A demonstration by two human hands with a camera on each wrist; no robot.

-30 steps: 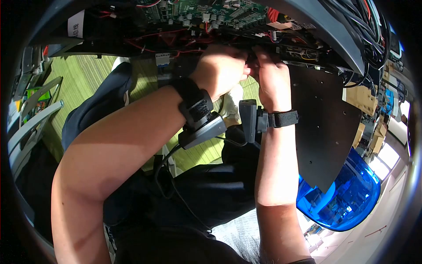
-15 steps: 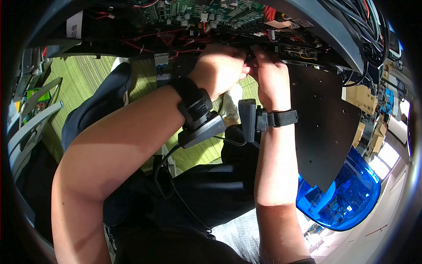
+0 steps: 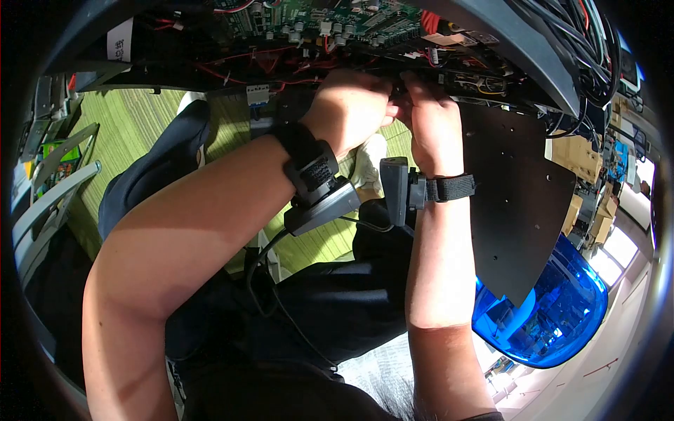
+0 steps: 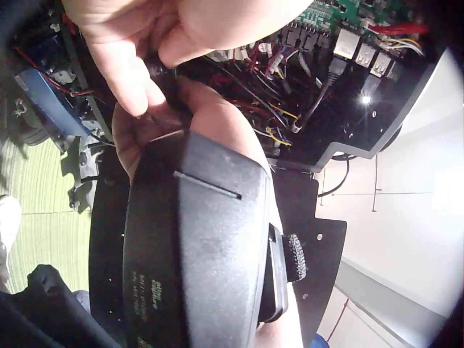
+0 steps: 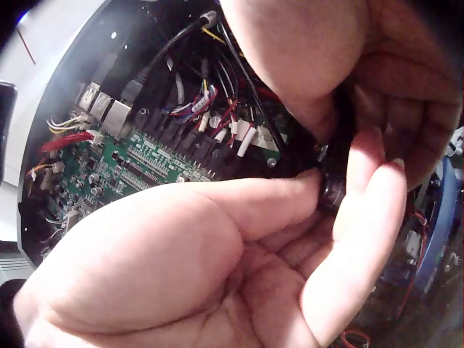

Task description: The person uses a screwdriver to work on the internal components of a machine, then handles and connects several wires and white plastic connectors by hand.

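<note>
Both hands meet at the lower edge of a black housing point(image 3: 126, 77) fitted with a green circuit board point(image 3: 316, 17). In the right wrist view, the left hand point(image 5: 145, 254) pinches a small black rounded part point(image 5: 333, 190) between thumb and curled fingers. From above, the right hand point(image 5: 304, 51) grips the same dark part, its thumb and fingers bent round it. The part's exact kind cannot be told, since fingers cover most of it. In the head view, the left hand point(image 3: 347, 105) and right hand point(image 3: 437, 133) almost touch, their fingertips in shadow.
Loose wires point(image 5: 199, 101) and network and USB sockets point(image 5: 109, 109) lie beside the hands. Below the housing at right hangs a black perforated panel point(image 3: 512, 196), with a shiny blue shell point(image 3: 547, 316) behind it. Thick black cables point(image 3: 590, 56) run along the right side.
</note>
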